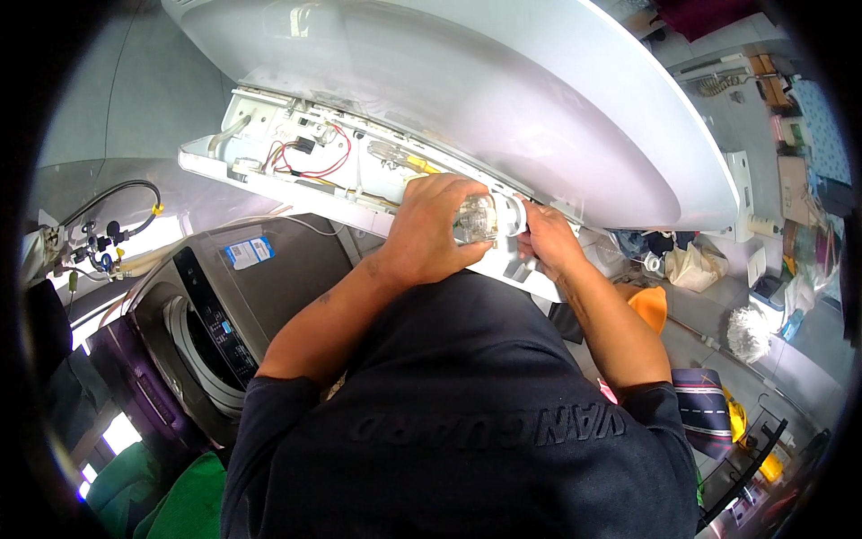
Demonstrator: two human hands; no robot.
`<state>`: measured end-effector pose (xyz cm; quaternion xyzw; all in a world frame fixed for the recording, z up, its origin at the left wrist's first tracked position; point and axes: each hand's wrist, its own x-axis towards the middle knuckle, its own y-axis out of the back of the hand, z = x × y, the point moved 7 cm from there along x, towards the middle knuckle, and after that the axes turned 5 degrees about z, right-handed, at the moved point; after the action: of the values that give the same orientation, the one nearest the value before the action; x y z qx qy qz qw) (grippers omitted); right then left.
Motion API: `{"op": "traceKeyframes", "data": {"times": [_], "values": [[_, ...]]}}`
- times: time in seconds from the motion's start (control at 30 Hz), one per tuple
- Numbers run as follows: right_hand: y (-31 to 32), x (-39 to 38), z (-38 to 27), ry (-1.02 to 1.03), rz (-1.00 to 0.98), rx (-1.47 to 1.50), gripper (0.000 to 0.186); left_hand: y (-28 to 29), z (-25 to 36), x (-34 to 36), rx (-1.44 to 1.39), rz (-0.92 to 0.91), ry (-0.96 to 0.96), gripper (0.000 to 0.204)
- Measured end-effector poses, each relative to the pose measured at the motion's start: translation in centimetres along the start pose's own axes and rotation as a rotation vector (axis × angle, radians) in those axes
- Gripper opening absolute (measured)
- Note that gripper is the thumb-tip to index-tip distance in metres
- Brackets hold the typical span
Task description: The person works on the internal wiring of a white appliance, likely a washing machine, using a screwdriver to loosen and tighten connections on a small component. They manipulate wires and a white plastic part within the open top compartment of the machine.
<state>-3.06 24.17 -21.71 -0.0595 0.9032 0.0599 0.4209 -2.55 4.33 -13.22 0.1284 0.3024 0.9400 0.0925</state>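
A large white appliance lid [503, 99] is tilted up in front of me, its underside panel [296, 157] exposed with red and white wires and a yellow connector. My left hand [431, 229] grips a clear plastic part with a white round end [480, 218] at the panel's lower edge. My right hand [548, 238] pinches the same part from the right side, fingers closed on it. Both forearms rise from my dark shirt below.
A grey top-loading washing machine [224, 314] with a black control strip stands at lower left. Hoses and valves [99, 238] hang at the far left. An orange funnel-like object [651, 305], a white bag and a cluttered shelf sit at right.
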Motion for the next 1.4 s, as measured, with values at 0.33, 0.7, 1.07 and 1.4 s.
{"op": "traceKeyframes", "data": {"times": [0.33,0.7,1.07,1.4], "values": [[-0.3,-0.1,-0.5,0.121,-0.008,0.004,0.034,-0.1,0.0,0.0,0.015,0.008,0.004,0.066],[0.0,-0.3,-0.5,0.114,-0.068,0.073,0.027,0.0,0.0,0.1,0.0,-0.018,0.027,0.065],[0.4,0.9,0.2,0.136,-0.068,-0.011,0.028,0.2,0.0,0.2,0.046,-0.04,0.001,0.068],[-1.2,-0.7,-2.5,0.202,0.019,-0.021,0.039,1.1,-0.8,0.4,0.055,-0.022,0.16,0.067]]}}
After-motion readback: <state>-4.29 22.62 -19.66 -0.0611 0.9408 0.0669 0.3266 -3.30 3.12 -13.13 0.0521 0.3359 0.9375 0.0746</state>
